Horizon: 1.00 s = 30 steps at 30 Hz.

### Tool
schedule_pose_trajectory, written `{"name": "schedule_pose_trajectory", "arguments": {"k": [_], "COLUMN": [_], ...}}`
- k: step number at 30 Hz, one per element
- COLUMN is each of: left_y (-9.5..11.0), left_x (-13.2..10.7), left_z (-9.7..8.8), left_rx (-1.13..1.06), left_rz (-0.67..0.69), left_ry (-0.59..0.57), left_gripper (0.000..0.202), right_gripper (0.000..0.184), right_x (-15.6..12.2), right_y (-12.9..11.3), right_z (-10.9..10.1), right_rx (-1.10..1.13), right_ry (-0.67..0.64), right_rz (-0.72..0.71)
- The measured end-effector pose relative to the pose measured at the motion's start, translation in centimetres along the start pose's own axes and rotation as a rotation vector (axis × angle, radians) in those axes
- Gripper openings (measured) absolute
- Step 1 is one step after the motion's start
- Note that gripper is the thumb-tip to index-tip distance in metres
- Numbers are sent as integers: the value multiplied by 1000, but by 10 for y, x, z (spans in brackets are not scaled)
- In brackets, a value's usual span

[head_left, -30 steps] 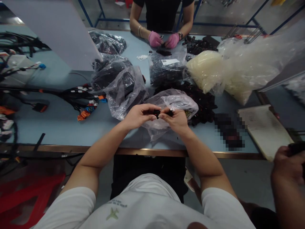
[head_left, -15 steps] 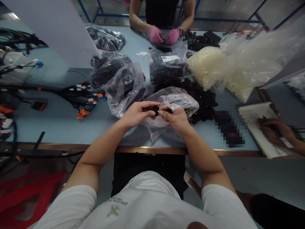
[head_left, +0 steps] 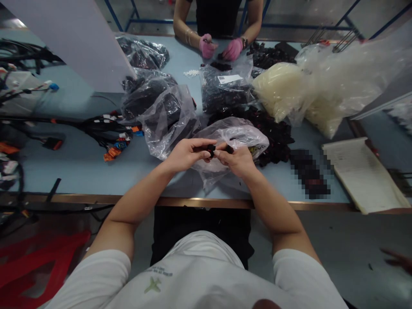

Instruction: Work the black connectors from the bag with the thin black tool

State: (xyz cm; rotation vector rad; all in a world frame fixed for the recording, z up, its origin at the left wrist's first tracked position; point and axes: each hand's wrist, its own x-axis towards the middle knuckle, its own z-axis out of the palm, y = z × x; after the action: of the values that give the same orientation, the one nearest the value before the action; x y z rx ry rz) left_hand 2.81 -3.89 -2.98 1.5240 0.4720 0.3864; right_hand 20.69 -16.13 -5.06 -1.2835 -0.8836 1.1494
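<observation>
My left hand pinches a small black plastic connector between thumb and fingers. Against its right side press the thumb and fingertip of my right hand. A second small black part shows among the curled fingers of that hand; its shape is mostly hidden. Below both hands lies a crumpled clear plastic bag. Just behind and to the right is a heap of black connectors.
Bags of black parts and a bag of pale yellow parts stand farther back. Wire harnesses lie left. A paper pad is at right. Across the table, a co-worker's pink-gloved hands handle black pieces.
My hands stay nearly in place, the connector slightly turned. At right, another person's writing hand has left the pad. The co-worker's gloved hands have moved apart.
</observation>
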Motion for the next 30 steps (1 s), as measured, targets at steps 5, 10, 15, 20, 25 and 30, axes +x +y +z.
{"name": "schedule_pose_trajectory", "arguments": {"k": [5, 10, 15, 20, 25, 30], "left_y": [1, 2, 2, 1, -2, -2], "left_x": [1, 2, 4, 5, 5, 5], "left_z": [1, -1, -4, -6, -7, -6], "left_rx": [34, 32, 57, 62, 55, 31], "left_rz": [-4, -15, 2, 8, 7, 11], "left_ry": [13, 22, 39, 56, 58, 43], "left_gripper": [55, 56, 51, 47, 46, 46], "right_gripper": [38, 31, 23, 36, 32, 24], "right_x": [-2, 0, 9, 14, 15, 15], "right_y": [-4, -2, 4, 10, 17, 18], "right_z": [4, -2, -16, -17, -16, -21], "right_rx": [-32, -217, -827, -1203, -1167, -1101], "right_ry": [25, 47, 115, 7, 24, 30], "right_rz": [18, -101, -337, -244, -264, -295]}}
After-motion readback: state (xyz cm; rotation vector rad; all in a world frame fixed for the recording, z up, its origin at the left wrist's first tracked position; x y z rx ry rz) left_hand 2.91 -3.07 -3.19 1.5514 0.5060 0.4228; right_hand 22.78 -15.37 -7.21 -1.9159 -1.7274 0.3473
